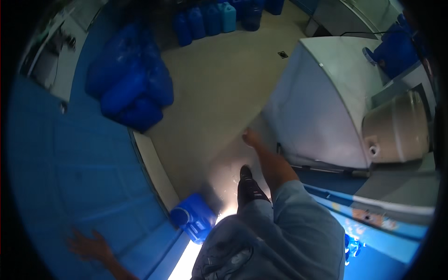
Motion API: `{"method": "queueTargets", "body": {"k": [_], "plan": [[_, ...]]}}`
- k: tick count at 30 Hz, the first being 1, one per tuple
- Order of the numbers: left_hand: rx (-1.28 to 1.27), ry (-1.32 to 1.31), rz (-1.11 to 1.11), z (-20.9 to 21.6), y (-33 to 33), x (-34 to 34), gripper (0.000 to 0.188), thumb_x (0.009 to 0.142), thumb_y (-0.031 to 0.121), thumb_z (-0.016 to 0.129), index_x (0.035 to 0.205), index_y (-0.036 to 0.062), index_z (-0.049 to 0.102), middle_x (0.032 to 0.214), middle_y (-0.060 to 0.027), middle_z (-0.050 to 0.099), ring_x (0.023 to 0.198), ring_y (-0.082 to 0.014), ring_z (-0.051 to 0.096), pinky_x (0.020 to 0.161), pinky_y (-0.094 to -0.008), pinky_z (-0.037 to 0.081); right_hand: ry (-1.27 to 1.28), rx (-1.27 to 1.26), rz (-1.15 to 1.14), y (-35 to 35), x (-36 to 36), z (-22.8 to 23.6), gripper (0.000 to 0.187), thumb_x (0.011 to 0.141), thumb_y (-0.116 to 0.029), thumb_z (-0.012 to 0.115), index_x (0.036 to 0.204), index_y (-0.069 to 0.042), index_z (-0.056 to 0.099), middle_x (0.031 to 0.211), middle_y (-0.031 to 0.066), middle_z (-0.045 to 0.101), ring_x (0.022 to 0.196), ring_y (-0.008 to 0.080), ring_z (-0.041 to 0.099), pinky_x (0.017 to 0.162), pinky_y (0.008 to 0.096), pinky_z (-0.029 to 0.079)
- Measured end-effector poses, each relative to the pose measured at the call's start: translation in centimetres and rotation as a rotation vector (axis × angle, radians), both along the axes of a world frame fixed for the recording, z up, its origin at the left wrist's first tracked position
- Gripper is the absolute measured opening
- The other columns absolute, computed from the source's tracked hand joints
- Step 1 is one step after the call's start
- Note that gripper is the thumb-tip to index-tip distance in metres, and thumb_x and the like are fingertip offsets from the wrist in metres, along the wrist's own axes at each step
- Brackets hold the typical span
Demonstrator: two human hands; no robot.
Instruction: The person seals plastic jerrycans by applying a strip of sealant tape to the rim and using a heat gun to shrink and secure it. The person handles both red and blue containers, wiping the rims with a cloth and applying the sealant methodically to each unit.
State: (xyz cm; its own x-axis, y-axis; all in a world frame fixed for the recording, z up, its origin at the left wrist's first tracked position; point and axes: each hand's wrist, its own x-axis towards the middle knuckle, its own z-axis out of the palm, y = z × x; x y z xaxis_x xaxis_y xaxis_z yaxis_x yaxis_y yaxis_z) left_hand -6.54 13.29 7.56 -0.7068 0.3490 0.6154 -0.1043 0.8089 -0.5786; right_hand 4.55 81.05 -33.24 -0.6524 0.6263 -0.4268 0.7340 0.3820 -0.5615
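My left hand (91, 245) has its fingers spread against, or just in front of, a blue panelled door (88, 175); the frame does not settle whether it touches. In front of me hangs my right hand (250, 138), its fingers curled in and nothing seen sticking out of them. It is somewhat blurred, over the floor beside a pale grey cabinet (305, 102). A blue plastic jug (198, 214) stands on the floor by the foot of the door, apart from both hands.
Full blue bags (133, 84) are heaped at the left wall. Several blue jerrycans (196, 23) line the back, with a turquoise one (227, 17) among them. On the right are a beige barrel (396, 128) and a blue drum (396, 51). A small drain (283, 54) sits in the floor (205, 98).
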Motion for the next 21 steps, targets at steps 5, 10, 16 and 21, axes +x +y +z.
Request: {"method": "queueTargets", "body": {"k": [5,10,16,21], "plan": [[0.108,-0.253,0.794,7.0,13.7,-1.7,0.064,0.094,0.044,0.058,0.148,0.0144,0.043,0.155,-0.0179,0.032,0.141,-0.0419,0.031,0.110,-0.0586,0.031,-0.312,-0.011,0.389,9.6,-4.1,7.9,0.038,0.090,-0.031,0.060,0.110,0.000,0.069,0.110,0.0248,0.067,0.102,0.0407,0.065,0.088,0.0477,0.051],[0.226,-0.340,0.651,4.6,19.2,-5.8,0.062,0.093,0.040,0.058,0.146,0.0115,0.045,0.152,-0.0201,0.036,0.139,-0.0415,0.034,0.110,-0.0557,0.033,-0.204,0.043,0.687,14.6,-15.1,9.5,0.040,0.088,-0.034,0.057,0.096,0.002,0.072,0.108,0.0249,0.067,0.100,0.0409,0.065,0.088,0.0490,0.051],[0.334,-0.742,0.643,-6.0,24.0,-13.4,0.059,0.093,0.035,0.058,0.143,0.0081,0.047,0.147,-0.0227,0.041,0.136,-0.0410,0.039,0.109,-0.0522,0.035,-0.010,-0.038,0.606,23.0,-29.3,15.8,0.037,0.086,-0.034,0.058,0.091,0.000,0.072,0.105,0.0239,0.068,0.097,0.0404,0.065,0.085,0.0496,0.052],[0.365,-1.241,0.693,-14.8,28.9,-25.4,0.056,0.092,0.031,0.058,0.141,0.0052,0.048,0.144,-0.0250,0.045,0.134,-0.0407,0.042,0.109,-0.0493,0.037,-0.080,0.071,0.559,36.8,-32.0,16.6,0.036,0.086,-0.034,0.059,0.087,0.000,0.071,0.095,0.0245,0.069,0.091,0.0420,0.065,0.081,0.0493,0.052]]}}
